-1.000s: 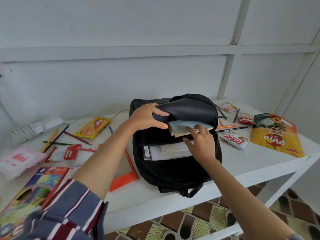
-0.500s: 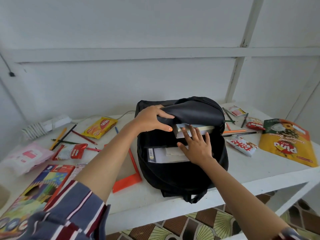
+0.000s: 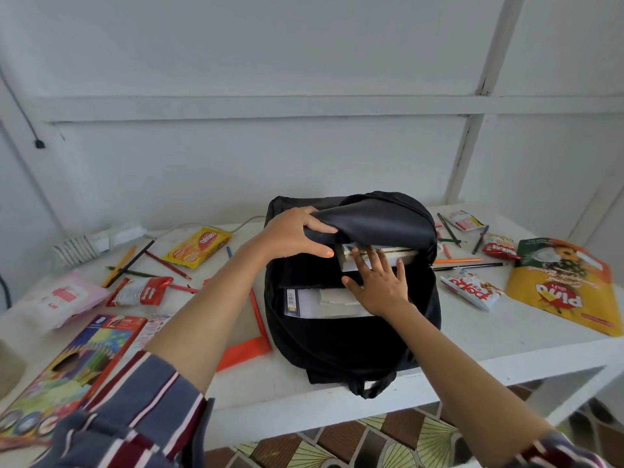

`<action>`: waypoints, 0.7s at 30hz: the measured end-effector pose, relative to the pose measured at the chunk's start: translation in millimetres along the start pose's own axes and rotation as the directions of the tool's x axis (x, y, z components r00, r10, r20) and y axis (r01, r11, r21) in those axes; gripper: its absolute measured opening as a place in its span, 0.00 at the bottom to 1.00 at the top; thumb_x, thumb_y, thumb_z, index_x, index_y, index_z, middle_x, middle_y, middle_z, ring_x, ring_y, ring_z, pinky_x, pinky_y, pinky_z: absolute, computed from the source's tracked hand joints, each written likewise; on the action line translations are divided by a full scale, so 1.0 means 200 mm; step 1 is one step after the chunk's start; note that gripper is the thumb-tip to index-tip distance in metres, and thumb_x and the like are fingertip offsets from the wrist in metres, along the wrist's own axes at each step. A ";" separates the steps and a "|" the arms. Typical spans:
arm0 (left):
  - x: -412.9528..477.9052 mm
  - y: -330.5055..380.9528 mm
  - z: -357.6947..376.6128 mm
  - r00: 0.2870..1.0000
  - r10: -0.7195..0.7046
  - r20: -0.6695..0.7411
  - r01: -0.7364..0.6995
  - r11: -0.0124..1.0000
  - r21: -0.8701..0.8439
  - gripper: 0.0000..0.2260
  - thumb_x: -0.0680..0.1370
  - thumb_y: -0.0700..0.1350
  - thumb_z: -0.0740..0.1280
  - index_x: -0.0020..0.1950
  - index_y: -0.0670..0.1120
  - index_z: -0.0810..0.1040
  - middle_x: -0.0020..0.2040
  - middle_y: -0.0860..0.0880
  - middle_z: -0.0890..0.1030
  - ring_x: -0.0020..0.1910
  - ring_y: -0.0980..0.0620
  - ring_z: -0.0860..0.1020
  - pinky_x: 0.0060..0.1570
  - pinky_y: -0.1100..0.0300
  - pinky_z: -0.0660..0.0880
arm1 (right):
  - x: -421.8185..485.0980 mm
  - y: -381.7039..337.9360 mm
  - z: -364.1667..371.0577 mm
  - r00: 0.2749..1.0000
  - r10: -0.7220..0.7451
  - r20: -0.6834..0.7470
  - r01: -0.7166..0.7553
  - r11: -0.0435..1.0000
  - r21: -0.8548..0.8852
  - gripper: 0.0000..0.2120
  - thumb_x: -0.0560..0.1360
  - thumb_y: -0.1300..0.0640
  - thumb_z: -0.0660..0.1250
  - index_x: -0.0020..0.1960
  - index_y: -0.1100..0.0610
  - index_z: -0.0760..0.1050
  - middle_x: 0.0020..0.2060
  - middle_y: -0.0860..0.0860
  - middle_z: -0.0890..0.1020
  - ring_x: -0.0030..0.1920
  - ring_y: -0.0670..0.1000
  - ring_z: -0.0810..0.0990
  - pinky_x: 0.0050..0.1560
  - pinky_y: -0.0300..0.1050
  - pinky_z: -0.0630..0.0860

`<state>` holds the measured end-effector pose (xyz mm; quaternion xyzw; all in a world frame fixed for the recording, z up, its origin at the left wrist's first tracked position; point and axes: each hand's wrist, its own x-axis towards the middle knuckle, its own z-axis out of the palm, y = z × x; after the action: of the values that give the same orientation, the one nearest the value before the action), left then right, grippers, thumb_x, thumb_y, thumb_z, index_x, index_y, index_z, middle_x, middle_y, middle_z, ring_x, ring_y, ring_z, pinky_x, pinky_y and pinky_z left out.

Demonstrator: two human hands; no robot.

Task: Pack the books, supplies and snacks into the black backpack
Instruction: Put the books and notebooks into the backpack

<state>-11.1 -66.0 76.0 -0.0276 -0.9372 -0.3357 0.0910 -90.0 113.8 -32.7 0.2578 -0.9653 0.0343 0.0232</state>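
Centre frame: black backpack (image 3: 351,336) lies open on the white table (image 3: 472,346). Left hand (image 3: 297,234) grips the top flap (image 3: 381,217), fingers and thumb curled round its edge, lifting it. Right hand (image 3: 376,282) has fingers straight and spread, pressing flat on the book (image 3: 400,255), which sits half under the flap. Papers (image 3: 324,304) show in the sleeve below. To do it well, hold the flap high so the corners clear the zip, and push evenly and straight in, not skewed. Yellow pouch (image 3: 560,285) and snack pack (image 3: 471,292) at right, wafer pack (image 3: 197,246) and pencil box (image 3: 77,359) at left, not yet packed.
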 end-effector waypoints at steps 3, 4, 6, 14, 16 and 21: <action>0.00 -0.01 0.00 1.000 -0.005 -0.003 0.005 1.000 0.014 0.20 0.66 0.49 0.77 0.57 0.55 0.80 0.64 0.56 0.73 0.62 0.56 0.71 0.61 0.59 0.65 | 0.00 -0.01 0.01 1.000 0.007 0.014 -0.007 1.000 0.003 0.33 0.77 0.35 0.44 0.75 0.46 0.35 0.76 0.50 0.40 0.75 0.52 0.38 0.72 0.59 0.39; 0.00 -0.01 0.01 1.000 -0.004 -0.002 0.004 1.000 0.020 0.20 0.66 0.49 0.77 0.57 0.55 0.80 0.64 0.57 0.73 0.61 0.56 0.71 0.59 0.59 0.64 | 0.00 -0.01 0.01 1.000 0.003 0.013 -0.003 1.000 -0.003 0.33 0.77 0.35 0.44 0.75 0.45 0.34 0.76 0.50 0.40 0.75 0.53 0.38 0.72 0.59 0.39; 0.00 -0.01 0.01 1.000 -0.006 -0.001 0.006 1.000 0.020 0.20 0.66 0.50 0.77 0.57 0.56 0.80 0.60 0.59 0.73 0.58 0.58 0.71 0.56 0.61 0.63 | 0.00 -0.01 0.01 1.000 -0.007 0.006 0.007 1.000 -0.016 0.33 0.77 0.35 0.44 0.75 0.46 0.34 0.76 0.51 0.40 0.75 0.53 0.39 0.72 0.59 0.40; -0.01 -0.03 0.02 0.997 -0.029 0.067 0.028 0.999 0.018 0.18 0.67 0.50 0.76 0.55 0.57 0.81 0.59 0.57 0.73 0.60 0.56 0.71 0.60 0.59 0.65 | -0.04 0.01 -0.02 0.997 -0.011 0.074 0.009 1.000 0.028 0.34 0.77 0.36 0.48 0.74 0.45 0.33 0.75 0.56 0.39 0.75 0.55 0.36 0.73 0.57 0.40; -0.02 -0.05 0.03 0.987 -0.045 0.156 0.039 0.998 0.040 0.17 0.67 0.48 0.76 0.54 0.57 0.81 0.60 0.56 0.71 0.60 0.55 0.70 0.61 0.60 0.65 | -0.07 0.01 -0.04 0.992 -0.019 0.124 0.012 0.999 0.053 0.35 0.78 0.37 0.50 0.75 0.46 0.35 0.75 0.57 0.39 0.75 0.56 0.36 0.73 0.57 0.41; -0.10 -0.11 0.16 0.949 -0.115 0.293 0.069 0.984 0.164 0.18 0.68 0.49 0.75 0.57 0.56 0.80 0.72 0.52 0.61 0.70 0.50 0.61 0.68 0.56 0.59 | -0.20 0.00 -0.05 0.928 -0.152 0.339 0.110 0.984 0.142 0.35 0.77 0.40 0.56 0.76 0.49 0.41 0.75 0.56 0.38 0.76 0.55 0.40 0.73 0.55 0.43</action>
<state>1.2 -62.5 34.4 -0.0277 -0.9631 -0.2590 -0.0670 -55.2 135.2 -25.0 0.3247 -0.9309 0.0445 -0.1616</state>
